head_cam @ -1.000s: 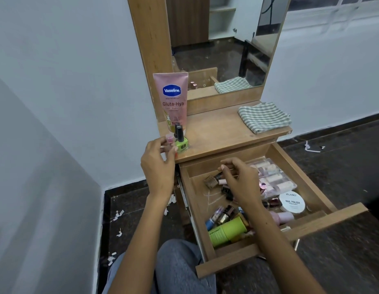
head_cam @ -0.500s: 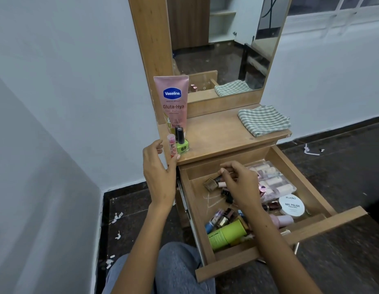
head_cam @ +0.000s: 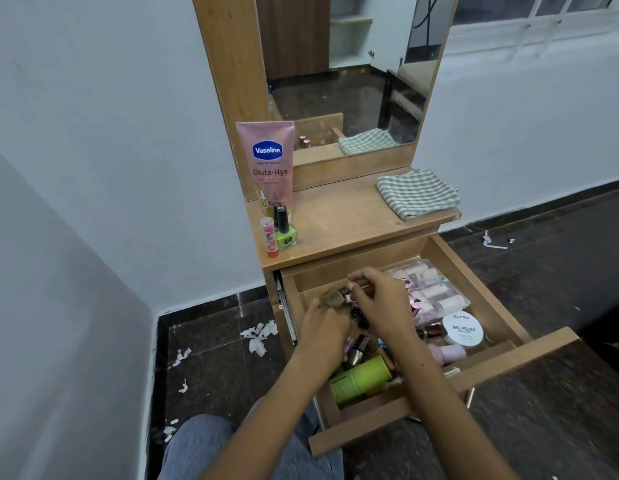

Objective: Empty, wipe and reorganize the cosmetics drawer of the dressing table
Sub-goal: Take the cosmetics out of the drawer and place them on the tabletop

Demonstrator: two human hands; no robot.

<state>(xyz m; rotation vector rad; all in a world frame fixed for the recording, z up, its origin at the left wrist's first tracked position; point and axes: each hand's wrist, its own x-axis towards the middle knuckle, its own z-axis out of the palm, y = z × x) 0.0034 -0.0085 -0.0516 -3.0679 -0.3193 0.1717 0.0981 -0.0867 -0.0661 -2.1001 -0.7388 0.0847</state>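
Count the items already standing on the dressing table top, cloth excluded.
3: Vaseline tube at the back left, green nail polish bottle before it, small pink stick at the front left. None appears hidden.

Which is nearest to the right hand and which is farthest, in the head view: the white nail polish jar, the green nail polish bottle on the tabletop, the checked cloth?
From the right hand:
1. White nail polish jar, in the drawer, just to its right.
2. Green nail polish bottle, on the tabletop, up and to the left.
3. Checked cloth, at the tabletop's far right corner.
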